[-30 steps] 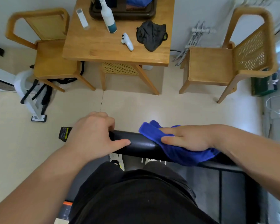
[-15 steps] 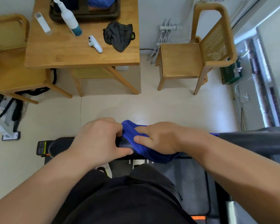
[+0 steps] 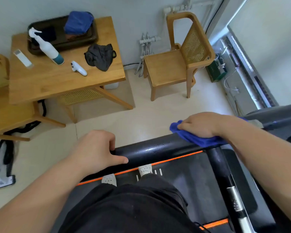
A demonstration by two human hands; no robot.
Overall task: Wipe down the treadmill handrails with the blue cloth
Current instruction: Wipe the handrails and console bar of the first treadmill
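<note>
Change since half a second ago: the right hand (image 3: 202, 125) and blue cloth (image 3: 194, 137) have travelled away from the left hand (image 3: 97, 151) along the bar, toward its right end; the two hands, then touching, are now well apart.

Blue cloth: bunched, draped over the top of the black handrail (image 3: 158, 151) near the corner where it meets the side rail (image 3: 219, 167); one fold sticks out past the fingertips toward the floor side.

Right hand: palm down on the cloth, fingers curled over it and pressing it onto the bar.

Left hand: wrapped round the left end of the same handrail, fingers over the far side, thumb laid along the near side.

Handrail: glossy black, running across the view; bare stretch between the hands.

Treadmill deck (image 3: 196, 180): dark belt with orange edge stripe, below the bar; two pale perforated shoes (image 3: 145, 169) stand on it.

Wooden table (image 3: 60, 81), beyond on the cream floor:
- dark tray (image 3: 91, 37) at the far edge, holding a second blue cloth bundle (image 3: 78, 22);
- white spray bottle (image 3: 46, 47), leaning at the tray's near edge;
- white remote (image 3: 23, 58), near the left edge;
- white handheld controller (image 3: 78, 68), mid-top;
- crumpled black cloth (image 3: 100, 56), toward the right edge.

Wooden chair (image 3: 176, 64) with cane back: right of the table, apart from it.
</note>
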